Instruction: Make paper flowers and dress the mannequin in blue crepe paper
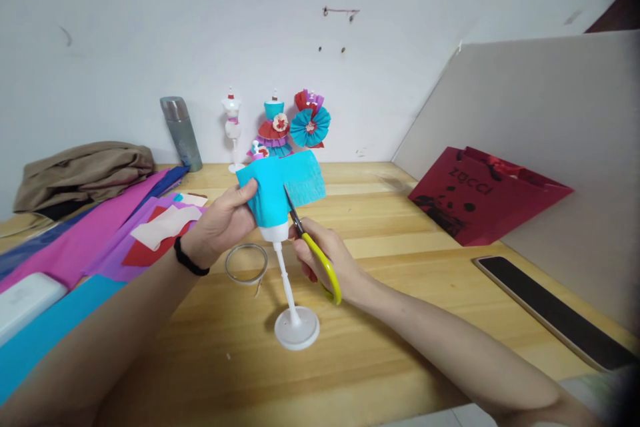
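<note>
So I'd call this the trimming step: I was cutting a crinkly turquoise sheet [270, 187] (couldn't tell if paper or cloth) right on the figure. It was wrapped round the torso of a small white plastic dress form [275, 233], with a loose flap sticking out to the right. The slim pole leaned a bit, and the round white base [297, 328] looked to be resting on the pale wood tabletop [375, 347], nearer the front edge than the back.

My left hand [235, 213] pinched the sheet against the torso, thumb on the front, other fingers mostly hidden behind. My right hand [325, 250] was closed around the yellow-handled metal scissors [320, 257], blades pointing up to where wrap met flap. No way to tell how far apart the blades were.

Imo the next move called for a firm left grip so the wrap didn't slacken, plus short snips up that line without nicking the torso part. With just 1 skinny pole, a hard tug could've tipped everything.

Also there: a thin silver-grey ring [244, 281] left of the pole, bright sheets [95, 233] along the left edge, and at least 3 more dress forms [274, 121] by the back edge.
</note>
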`<state>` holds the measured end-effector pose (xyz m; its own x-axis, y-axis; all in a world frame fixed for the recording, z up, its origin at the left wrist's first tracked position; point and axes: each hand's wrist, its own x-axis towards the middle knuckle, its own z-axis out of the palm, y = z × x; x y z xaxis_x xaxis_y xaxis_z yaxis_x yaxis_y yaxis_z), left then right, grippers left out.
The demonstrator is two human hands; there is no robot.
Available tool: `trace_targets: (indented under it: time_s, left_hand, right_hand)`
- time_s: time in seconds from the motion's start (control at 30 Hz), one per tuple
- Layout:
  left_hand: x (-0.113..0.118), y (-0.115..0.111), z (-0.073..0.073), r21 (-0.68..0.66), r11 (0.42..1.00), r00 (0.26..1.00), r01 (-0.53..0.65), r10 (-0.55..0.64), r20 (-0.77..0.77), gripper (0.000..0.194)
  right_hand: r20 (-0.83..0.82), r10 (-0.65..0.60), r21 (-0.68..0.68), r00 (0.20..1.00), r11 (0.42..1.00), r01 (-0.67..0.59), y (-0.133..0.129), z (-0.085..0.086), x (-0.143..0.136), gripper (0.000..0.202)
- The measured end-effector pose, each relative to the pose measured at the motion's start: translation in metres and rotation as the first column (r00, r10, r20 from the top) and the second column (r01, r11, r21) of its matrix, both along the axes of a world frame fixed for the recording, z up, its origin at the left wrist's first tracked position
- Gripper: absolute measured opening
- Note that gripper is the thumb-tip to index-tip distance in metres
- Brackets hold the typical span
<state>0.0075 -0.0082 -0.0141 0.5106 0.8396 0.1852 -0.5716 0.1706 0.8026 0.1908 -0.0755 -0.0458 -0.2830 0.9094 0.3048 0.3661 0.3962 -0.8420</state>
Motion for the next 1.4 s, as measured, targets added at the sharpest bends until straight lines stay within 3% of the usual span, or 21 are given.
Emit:
trace_targets:
  time_s: [0.3, 0.77, 1.07, 1.4]
  left_hand:
    - [0.000, -0.002, 0.001, -0.020, 1.000, 1.000, -0.001, 0.000, -0.012, 0.033]
    - [-0.003, 0.004, -0.008, 0.016, 0.997, 0.996, 0.070, -0.070, -0.054, 0.038]
    - [0.000, 0.001, -0.004, 0.030, 0.999, 0.999, 0.019, -0.017, -0.051, 0.033]
    - [-0.001, 0.003, -0.006, 0.054, 0.999, 0.999, 0.006, -0.004, -0.037, 0.034]
  right_hand:
    - [0.040, -0.038, 0.000, 0.998, 0.999, 0.038, -0.003, -0.004, -0.001, 0.020]
    - [0.011, 0.056, 0.007, 0.998, 0.998, -0.056, -0.006, 0.001, 0.002, 0.026]
    - [0.004, 0.080, -0.046, 0.997, 0.996, -0.079, -0.007, -0.001, 0.003, 0.023]
    - [0.006, 0.117, 0.013, 0.993, 0.993, -0.117, 0.000, -0.005, 0.006, 0.033]
